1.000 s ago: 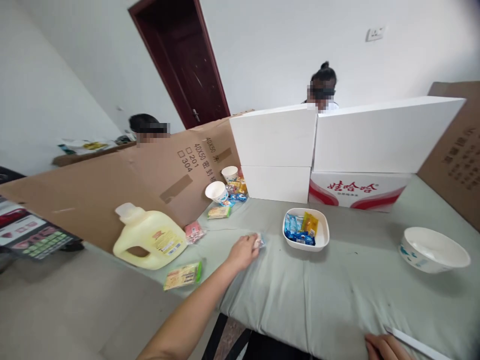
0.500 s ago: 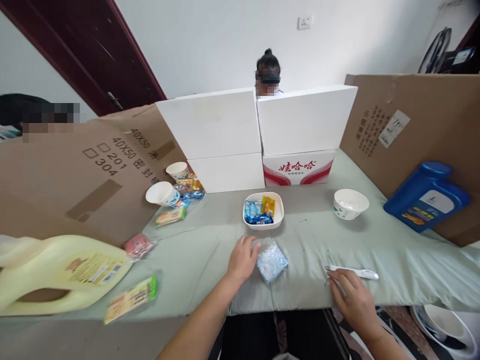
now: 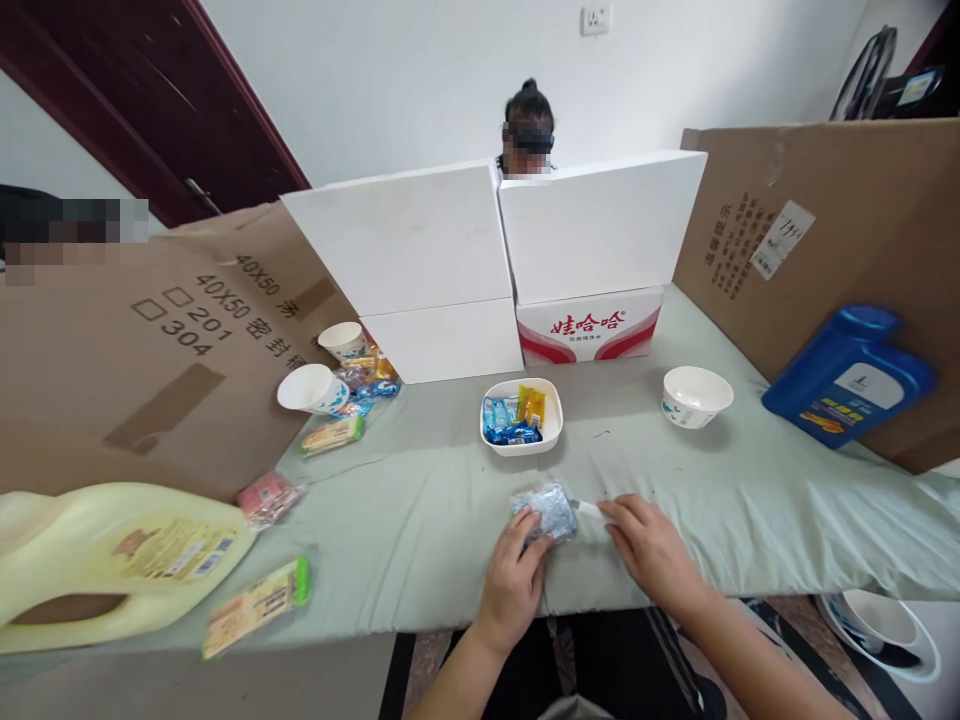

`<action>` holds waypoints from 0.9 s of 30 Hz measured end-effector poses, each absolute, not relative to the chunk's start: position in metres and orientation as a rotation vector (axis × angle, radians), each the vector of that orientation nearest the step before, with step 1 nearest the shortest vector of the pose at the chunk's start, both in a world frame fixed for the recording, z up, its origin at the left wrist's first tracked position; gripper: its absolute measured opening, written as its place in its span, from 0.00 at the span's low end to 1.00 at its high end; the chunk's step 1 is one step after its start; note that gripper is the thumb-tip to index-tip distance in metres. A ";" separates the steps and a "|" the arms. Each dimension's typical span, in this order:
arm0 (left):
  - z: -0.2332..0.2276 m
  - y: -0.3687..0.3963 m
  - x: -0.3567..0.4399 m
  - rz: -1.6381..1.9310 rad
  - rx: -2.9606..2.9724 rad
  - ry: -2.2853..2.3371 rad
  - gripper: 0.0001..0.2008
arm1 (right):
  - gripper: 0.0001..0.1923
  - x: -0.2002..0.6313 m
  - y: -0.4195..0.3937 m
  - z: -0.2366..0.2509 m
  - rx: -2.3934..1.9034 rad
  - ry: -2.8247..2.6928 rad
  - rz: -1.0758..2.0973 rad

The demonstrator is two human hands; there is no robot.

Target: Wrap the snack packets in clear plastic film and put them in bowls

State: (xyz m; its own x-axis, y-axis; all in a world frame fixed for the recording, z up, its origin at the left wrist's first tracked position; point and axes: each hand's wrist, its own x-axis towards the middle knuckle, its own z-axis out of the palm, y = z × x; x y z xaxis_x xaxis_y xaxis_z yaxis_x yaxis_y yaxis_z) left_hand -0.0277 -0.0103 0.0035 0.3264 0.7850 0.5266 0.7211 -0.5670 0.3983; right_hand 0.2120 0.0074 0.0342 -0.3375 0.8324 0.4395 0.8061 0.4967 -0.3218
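Note:
A blue-and-white square packet (image 3: 549,508) in clear wrapping lies near the table's front edge. The fingers of my left hand (image 3: 514,580) press on its left and near side, holding it. My right hand (image 3: 654,552) grips a white utility knife (image 3: 590,509), its tip at the packet's right edge. Most of the knife is hidden under my right fingers. Just beyond the packet stands a white dish (image 3: 553,425) with blue and yellow snack packets in it.
White boxes (image 3: 435,250) wall off the back, with a person behind them. To the right are a paper bowl (image 3: 696,398) and a blue bottle (image 3: 847,375). On the left lie a yellow jug (image 3: 172,555), a toothpick packet (image 3: 259,605), a pink packet (image 3: 268,498) and tipped paper cups (image 3: 313,388).
My right hand has picked up the utility knife from the table and brought it left to the packet. My left hand has moved onto the packet, which now lies slightly turned.

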 end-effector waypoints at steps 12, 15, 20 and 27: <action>0.000 -0.017 -0.039 1.489 1.906 1.461 0.03 | 0.15 0.245 0.019 0.010 -1.543 -2.200 -0.001; -0.005 -0.014 -0.049 1.729 1.424 1.565 0.05 | 0.15 0.283 0.011 0.001 -1.705 -2.088 -0.171; 0.013 -0.028 -0.058 1.935 1.341 1.749 0.06 | 0.15 0.266 0.005 0.012 -1.570 -2.020 -0.157; 0.040 -0.036 -0.037 1.251 2.425 1.393 0.12 | 0.20 0.143 0.030 0.041 -1.114 -2.285 0.188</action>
